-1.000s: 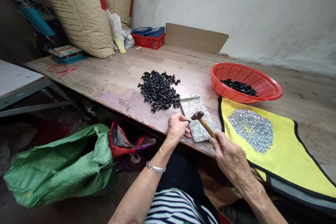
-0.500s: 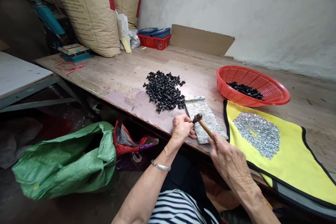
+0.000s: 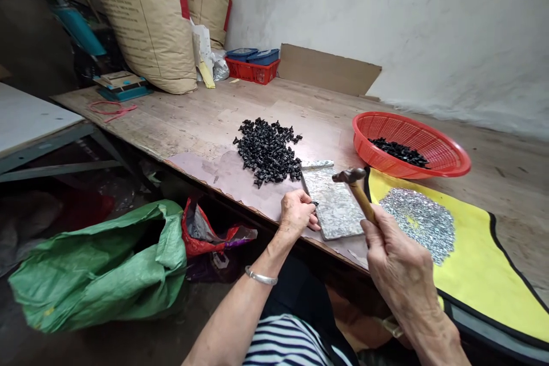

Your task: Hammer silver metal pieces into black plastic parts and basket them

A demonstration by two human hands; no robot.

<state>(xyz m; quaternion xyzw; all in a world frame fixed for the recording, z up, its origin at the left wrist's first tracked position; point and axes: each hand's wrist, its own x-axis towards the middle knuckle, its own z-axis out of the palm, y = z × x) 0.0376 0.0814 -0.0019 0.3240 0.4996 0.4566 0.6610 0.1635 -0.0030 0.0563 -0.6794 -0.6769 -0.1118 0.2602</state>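
Observation:
My left hand pinches a small black part at the left edge of a flat, speckled grey slab. Most of that part is hidden by the fingers. My right hand is closed around the wooden handle of a hammer, whose dark metal head is raised above the slab, apart from the left hand. Just behind the left hand lies a heap of small black parts. To the right, small shiny metal pieces are spread on a yellow cloth with black edging.
A red plastic basket with more black parts stands behind the yellow cloth. Farther back are a red crate with blue boxes, and large paper sacks. Below the table's front edge sit a green sack and a red bag.
The hammer has lifted off the black part and moved up and to the right with my right hand. My left hand stays nearly in place at the slab's edge.

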